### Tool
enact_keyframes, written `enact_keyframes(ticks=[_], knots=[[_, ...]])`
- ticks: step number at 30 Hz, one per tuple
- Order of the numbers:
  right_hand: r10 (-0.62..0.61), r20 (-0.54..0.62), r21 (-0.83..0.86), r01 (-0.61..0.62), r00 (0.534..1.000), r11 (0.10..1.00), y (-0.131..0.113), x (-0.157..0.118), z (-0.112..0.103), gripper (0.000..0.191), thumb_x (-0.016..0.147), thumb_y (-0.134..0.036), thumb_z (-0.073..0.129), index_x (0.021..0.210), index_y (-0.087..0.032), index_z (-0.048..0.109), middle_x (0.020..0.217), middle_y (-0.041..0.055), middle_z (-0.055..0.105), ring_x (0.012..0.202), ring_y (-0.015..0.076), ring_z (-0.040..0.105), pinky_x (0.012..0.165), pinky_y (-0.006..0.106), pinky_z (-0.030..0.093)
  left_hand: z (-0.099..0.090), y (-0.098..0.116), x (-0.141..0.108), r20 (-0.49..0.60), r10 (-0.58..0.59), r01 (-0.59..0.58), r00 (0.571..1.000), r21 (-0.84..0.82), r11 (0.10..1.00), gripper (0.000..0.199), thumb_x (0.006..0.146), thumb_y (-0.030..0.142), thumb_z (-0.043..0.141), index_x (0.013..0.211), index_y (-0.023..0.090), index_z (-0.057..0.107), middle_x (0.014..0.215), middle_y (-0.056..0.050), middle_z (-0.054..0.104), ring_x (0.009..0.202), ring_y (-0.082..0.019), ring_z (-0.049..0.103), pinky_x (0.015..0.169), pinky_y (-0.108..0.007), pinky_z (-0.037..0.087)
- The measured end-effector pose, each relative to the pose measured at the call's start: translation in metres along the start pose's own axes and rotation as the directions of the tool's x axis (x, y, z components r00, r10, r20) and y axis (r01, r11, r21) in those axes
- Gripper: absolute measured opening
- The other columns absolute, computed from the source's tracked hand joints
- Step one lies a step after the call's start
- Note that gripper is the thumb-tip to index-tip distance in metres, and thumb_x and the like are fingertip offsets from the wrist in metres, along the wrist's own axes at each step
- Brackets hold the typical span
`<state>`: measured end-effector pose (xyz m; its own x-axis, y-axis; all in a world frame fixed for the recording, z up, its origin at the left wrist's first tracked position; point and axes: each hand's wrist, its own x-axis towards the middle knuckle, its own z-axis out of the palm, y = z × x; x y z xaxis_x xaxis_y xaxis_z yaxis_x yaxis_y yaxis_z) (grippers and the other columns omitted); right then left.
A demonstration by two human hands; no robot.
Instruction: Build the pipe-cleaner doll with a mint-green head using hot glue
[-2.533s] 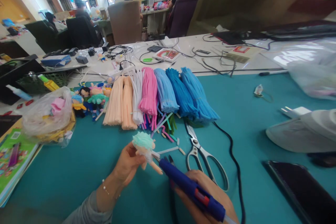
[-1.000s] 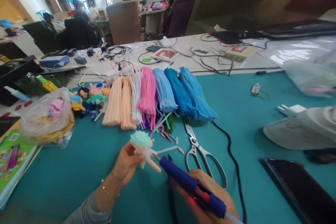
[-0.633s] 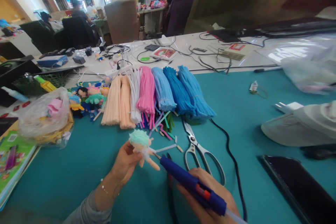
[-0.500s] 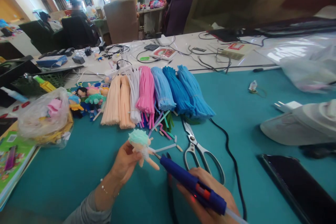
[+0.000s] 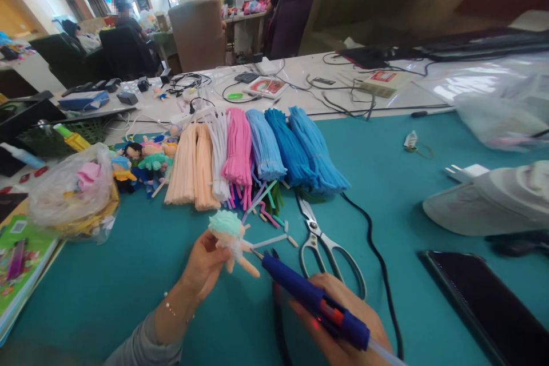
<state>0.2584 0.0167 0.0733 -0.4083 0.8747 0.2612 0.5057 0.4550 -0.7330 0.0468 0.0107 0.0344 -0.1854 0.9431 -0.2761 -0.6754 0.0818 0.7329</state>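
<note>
My left hand (image 5: 205, 266) is closed on a small doll (image 5: 235, 246) with mint-green hair, a pale body and peach limbs, pinched between thumb and fingers. My right hand (image 5: 343, 314) wraps round a dark blue glue gun (image 5: 300, 291) with a red light on its side. The gun's metal tip is at the doll's arm, on its right side; whether they touch is too small to tell. Behind the gun, silver scissors (image 5: 314, 227) lie on the teal mat (image 5: 141, 280). Short cut stem pieces (image 5: 292, 241) are scattered behind the doll.
Bundles of peach (image 5: 183, 168), pink (image 5: 238, 151) and blue stems (image 5: 319, 154) stretch across the mat's back. Small dolls (image 5: 154, 161) and a plastic bag (image 5: 71, 186) are at left. A phone (image 5: 484, 303), white device (image 5: 489, 200) and black cable (image 5: 373, 240) occupy the right side.
</note>
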Motion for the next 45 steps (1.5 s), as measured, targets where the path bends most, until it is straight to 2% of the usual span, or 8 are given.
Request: enact_keyframes(ticks=[10,15,20,25,31,35,40,45], knots=[[-0.028,0.026,0.000,0.028,0.999,1.000,0.002,0.000,-0.001,0.011,0.086,-0.032,0.054,0.079,-0.024,0.054,0.067,0.0008,0.059,0.056,0.0155,0.057,0.051,0.026,0.046,-0.002,-0.001,0.000,0.012,-0.021,0.021,1.000,-0.030,0.999,0.027,0.050,0.020,0.084,0.067,0.015,0.064,0.063,0.001,0.059,0.053,-0.009,0.050,0.046,-0.021,0.039],[-0.039,-0.014,0.110,0.040,0.999,0.993,0.003,0.002,0.001,0.009,0.084,-0.032,0.057,0.078,-0.025,0.056,0.066,-0.0015,0.060,0.053,0.0142,0.057,0.049,0.024,0.047,-0.006,0.000,0.002,0.015,-0.112,0.113,0.994,-0.126,0.986,0.031,0.050,0.020,0.084,0.073,0.015,0.064,0.066,0.000,0.061,0.061,-0.013,0.058,0.052,-0.023,0.047],[0.204,-0.083,0.284,-0.173,0.975,0.943,-0.008,-0.005,0.000,0.017,0.082,-0.044,0.057,0.080,-0.027,0.061,0.070,0.0008,0.065,0.057,0.0200,0.062,0.053,0.029,0.052,-0.013,-0.001,0.004,0.067,-0.159,0.170,0.985,-0.230,0.958,0.030,0.055,0.018,0.082,0.079,0.016,0.065,0.074,-0.001,0.066,0.068,-0.013,0.063,0.064,-0.024,0.054],[0.471,-0.241,0.402,-0.354,0.848,0.844,0.000,-0.016,-0.015,0.028,0.080,-0.046,0.056,0.101,-0.027,0.062,0.084,0.0064,0.072,0.078,0.0272,0.068,0.060,0.032,0.056,-0.019,-0.004,0.005,0.071,-0.173,0.186,0.982,-0.284,0.941,0.028,0.059,0.011,0.079,0.083,0.017,0.065,0.077,0.000,0.067,0.073,-0.012,0.065,0.074,-0.025,0.055],[0.464,-0.332,0.100,-0.458,0.822,0.883,0.052,-0.004,-0.048,0.028,0.075,-0.049,0.059,0.082,-0.023,0.067,0.066,0.0041,0.069,0.055,0.0228,0.063,0.041,0.029,0.048,-0.024,0.001,0.008,0.024,-0.162,0.162,0.987,-0.279,0.946,0.022,0.065,0.010,0.074,0.084,0.016,0.065,0.079,-0.002,0.068,0.072,-0.014,0.066,0.072,-0.027,0.057],[0.347,-0.435,-0.099,-0.427,0.831,0.899,0.080,0.006,-0.047,0.030,0.072,-0.054,0.056,0.067,-0.025,0.061,0.052,0.0025,0.063,0.051,0.0262,0.062,0.041,0.033,0.046,-0.028,0.007,0.011,-0.028,-0.141,0.126,0.990,-0.310,0.942,0.019,0.066,0.009,0.073,0.082,0.015,0.066,0.079,-0.003,0.069,0.072,-0.014,0.067,0.070,-0.025,0.057],[0.325,-0.398,-0.226,-0.435,0.858,0.872,0.086,0.012,-0.038,0.038,0.073,-0.062,0.048,0.061,-0.026,0.051,0.050,0.0041,0.059,0.048,0.0274,0.061,0.042,0.035,0.045,-0.037,0.013,0.016,-0.057,-0.124,0.098,0.991,-0.333,0.938,0.012,0.073,0.010,0.067,0.084,0.015,0.066,0.080,-0.003,0.070,0.071,-0.014,0.067,0.070,-0.025,0.057],[0.323,-0.388,-0.281,-0.445,0.863,0.850,0.088,0.011,-0.038,0.044,0.074,-0.067,0.043,0.063,-0.025,0.051,0.057,0.0078,0.063,0.055,0.0290,0.064,0.044,0.035,0.046,-0.041,0.017,0.018,-0.081,-0.121,0.083,0.989,-0.368,0.926,0.010,0.077,0.011,0.062,0.084,0.017,0.066,0.080,-0.002,0.069,0.072,-0.013,0.066,0.071,-0.025,0.055]])
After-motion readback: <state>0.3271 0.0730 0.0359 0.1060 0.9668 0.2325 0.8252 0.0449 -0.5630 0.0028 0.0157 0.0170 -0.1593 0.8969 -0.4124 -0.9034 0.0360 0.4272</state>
